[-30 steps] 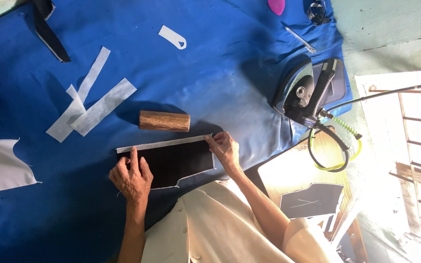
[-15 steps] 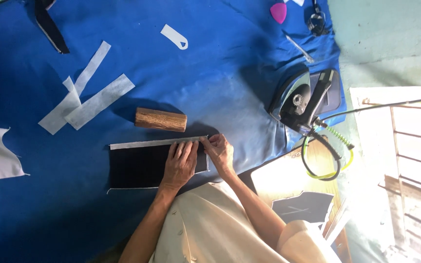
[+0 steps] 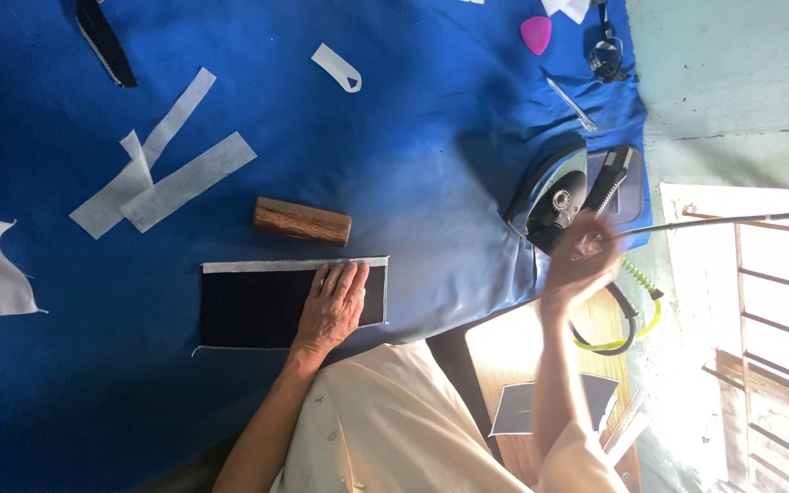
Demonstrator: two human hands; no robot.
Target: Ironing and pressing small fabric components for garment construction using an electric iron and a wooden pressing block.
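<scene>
Flat dark fabric rectangle [image 3: 262, 306], white-edged, smooth.

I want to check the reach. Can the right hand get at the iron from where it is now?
Probably yes. The right hand is blurred, right at the iron near its handle, with nothing between them. The left hand lies flat on the dark cloth.

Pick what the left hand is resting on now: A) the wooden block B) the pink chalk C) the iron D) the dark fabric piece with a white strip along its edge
D: the left hand lies flat, fingers spread, on the dark fabric piece, while the wooden block sits apart just beyond it and the blurred right hand is over by the iron.
</scene>
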